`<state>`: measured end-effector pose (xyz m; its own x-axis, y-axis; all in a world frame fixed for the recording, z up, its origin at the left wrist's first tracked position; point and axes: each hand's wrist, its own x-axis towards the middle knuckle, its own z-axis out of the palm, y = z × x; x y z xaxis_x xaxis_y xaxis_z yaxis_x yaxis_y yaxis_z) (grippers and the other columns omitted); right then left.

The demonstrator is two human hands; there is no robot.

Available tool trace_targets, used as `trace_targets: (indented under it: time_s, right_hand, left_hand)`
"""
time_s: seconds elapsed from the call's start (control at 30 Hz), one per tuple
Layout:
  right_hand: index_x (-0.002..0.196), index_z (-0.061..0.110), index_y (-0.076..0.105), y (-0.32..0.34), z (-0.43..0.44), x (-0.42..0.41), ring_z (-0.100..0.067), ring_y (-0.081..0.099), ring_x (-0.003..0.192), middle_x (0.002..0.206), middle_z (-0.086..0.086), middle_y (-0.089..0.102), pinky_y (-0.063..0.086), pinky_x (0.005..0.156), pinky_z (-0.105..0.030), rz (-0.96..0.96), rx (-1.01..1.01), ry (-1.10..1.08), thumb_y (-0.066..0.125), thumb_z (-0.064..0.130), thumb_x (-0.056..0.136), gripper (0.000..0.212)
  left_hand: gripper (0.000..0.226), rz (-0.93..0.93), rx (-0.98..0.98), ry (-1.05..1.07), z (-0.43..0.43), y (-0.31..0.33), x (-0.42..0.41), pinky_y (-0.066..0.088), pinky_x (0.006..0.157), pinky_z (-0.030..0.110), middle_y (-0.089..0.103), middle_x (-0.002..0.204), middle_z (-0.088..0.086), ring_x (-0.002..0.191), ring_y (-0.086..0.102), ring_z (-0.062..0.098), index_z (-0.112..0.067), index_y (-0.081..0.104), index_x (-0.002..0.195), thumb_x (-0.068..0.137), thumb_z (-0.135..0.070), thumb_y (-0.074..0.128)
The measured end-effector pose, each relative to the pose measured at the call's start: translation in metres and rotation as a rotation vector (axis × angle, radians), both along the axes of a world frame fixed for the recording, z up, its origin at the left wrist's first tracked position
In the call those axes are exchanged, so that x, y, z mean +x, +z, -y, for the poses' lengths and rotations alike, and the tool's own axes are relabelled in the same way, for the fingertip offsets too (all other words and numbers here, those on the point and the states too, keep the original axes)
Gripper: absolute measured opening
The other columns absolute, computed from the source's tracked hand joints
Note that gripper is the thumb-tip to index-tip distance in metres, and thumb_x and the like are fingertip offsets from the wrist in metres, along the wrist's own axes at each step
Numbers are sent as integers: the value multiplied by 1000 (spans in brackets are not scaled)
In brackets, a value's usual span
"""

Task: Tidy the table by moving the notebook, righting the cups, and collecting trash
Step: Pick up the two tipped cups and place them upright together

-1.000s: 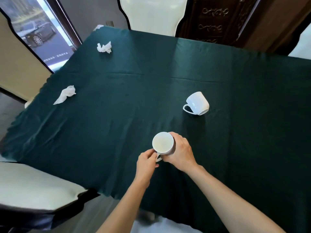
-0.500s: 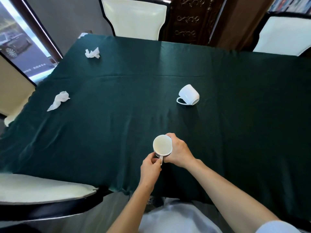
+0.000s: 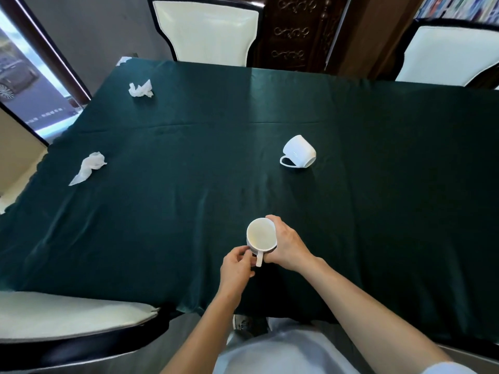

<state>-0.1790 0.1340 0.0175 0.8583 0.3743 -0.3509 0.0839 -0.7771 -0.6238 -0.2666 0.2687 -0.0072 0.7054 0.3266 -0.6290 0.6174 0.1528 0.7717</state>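
**Upright cup held in two hands near the front edge of the tabletop**

The near cup (image 3: pixel 261 235) stands mouth-up on the green cloth, close to the front edge of the tabletop (image 3: pixel 189 184), its handle pointing toward the person. It appears to be glazed white ceramic: rigid, moderately heavy for its size, smooth enough to slip, and liable to chip if knocked. The body wall and the handle are the two sound places to hold it. The right hand (image 3: pixel 287 245) wraps the right side of the body, fingers (image 3: pixel 272 219) closed around the wall. The left hand (image 3: pixel 236 267) meets the handle, its fingers pinched at the handle's left side.

The second cup (image 3: pixel 298 151) lies on its side farther back and to the right, well apart from the first, handle loop toward the left and mouth turned away to the right. It probably handles alike; a grip across the body or through the handle should right it.

Two crumpled tissues, one mid-left (image 3: pixel 87 167) and one far-left (image 3: pixel 140 89), look light, soft and easily pinched. No notebook is in view.
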Motion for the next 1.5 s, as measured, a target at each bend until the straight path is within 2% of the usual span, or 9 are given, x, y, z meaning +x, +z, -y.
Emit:
trace_targets:
  time_s: [0.1,0.17,0.37,0.6,0.8,1.0,1.23,1.4,1.5]
  right_hand:
    - [157,22,28,-2,6,6,-29,53,131,146,-6,53,47,106,-37,-66,-10,14,87,18,64,110]
    - [161,24,20,-2,12,12,-27,51,134,149,-5,50,45,108,-35,-106,-14,48,84,10,65,116]
    - [164,28,9,3,35,56,-27,46,140,154,-9,45,40,106,-28,-139,-86,67,70,1,80,108]
    - [164,15,15,11,53,146,-33,39,143,157,-15,37,35,116,-39,-14,-126,-32,67,16,89,91]
    - [156,16,29,3,53,219,-39,32,140,156,-15,30,35,112,-46,178,-137,-143,73,30,85,85]
    - [161,18,18,-22,44,266,-44,16,151,164,-24,13,27,120,-53,221,-161,-207,77,37,81,101]
    - [162,18,15,-41,34,295,-41,29,146,161,-20,26,32,116,-51,172,-124,-203,74,52,86,102]
    - [163,17,14,-44,41,306,-39,40,139,156,-16,39,41,108,-49,135,-78,-240,80,50,81,110]
    - [162,14,15,-44,45,311,-39,41,140,155,-16,41,40,110,-47,68,-32,-257,84,50,76,116]
  left_hand:
    - [25,-31,96,81,-4,-5,12,60,87,49,73,89,4,86,66,21,-18,71,93,106,-28,52]
    - [31,-38,150,109,-10,-4,26,57,89,51,69,88,1,85,61,22,-13,71,96,106,-35,51]
    - [37,10,299,-22,-25,13,103,48,86,36,73,104,0,99,64,21,-15,71,109,105,-44,50]
    - [41,17,277,-133,-6,25,206,55,100,46,71,114,0,101,63,21,-19,68,117,104,-52,47]
    - [40,-32,210,-101,24,18,270,56,76,35,59,93,-2,83,58,20,-18,58,98,104,-55,43]
    - [37,-102,154,-55,44,3,319,56,82,38,56,90,-6,92,60,20,-25,57,88,106,-53,42]
    - [45,-187,-71,117,50,-8,343,59,88,41,64,128,7,115,67,30,-14,56,134,108,-48,43]
    - [38,-185,-206,172,61,-7,350,58,87,39,71,115,6,114,68,33,-15,66,104,110,-44,42]
    - [37,-170,-280,199,69,-7,348,58,88,39,73,119,11,112,69,34,-11,67,119,111,-38,43]
